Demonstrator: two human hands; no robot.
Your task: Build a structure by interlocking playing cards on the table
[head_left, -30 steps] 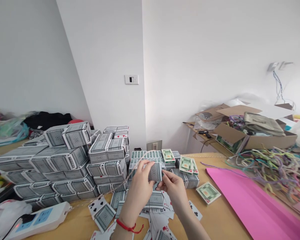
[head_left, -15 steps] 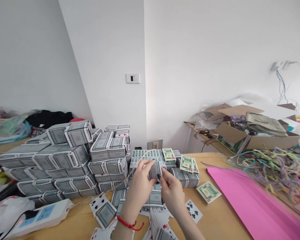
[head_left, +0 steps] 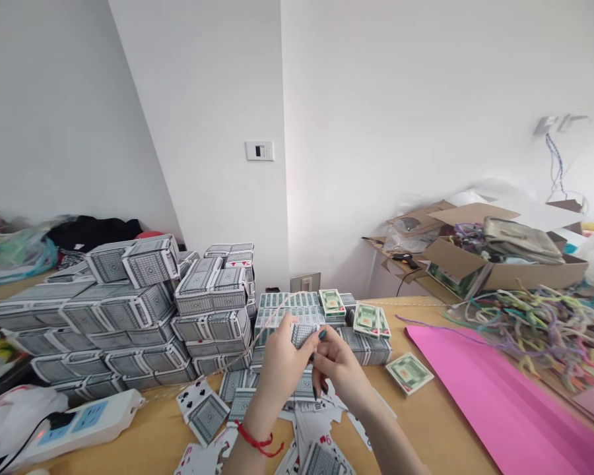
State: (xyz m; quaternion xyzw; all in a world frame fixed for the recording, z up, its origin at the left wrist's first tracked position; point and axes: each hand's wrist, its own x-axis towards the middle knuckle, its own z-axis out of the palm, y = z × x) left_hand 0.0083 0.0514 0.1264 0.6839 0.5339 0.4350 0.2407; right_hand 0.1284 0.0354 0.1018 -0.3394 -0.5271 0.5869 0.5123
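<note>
Tan table (head_left: 420, 429) | patterned card (head_left: 301, 334) gripped by left hand (head_left: 283, 359) | right hand (head_left: 339, 366) at its edge, grip unclear

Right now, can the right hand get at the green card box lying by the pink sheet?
Probably yes: the green card box lies uncovered, beyond the right hand, with nothing visible blocking the way, but that hand is at the cards in the left hand.

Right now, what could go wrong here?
The patterned card or pack in the left hand might slip and mix with the loose cards below. The top bundles on the left-hand pile could topple if bumped, perhaps towards the lit power strip.
</note>
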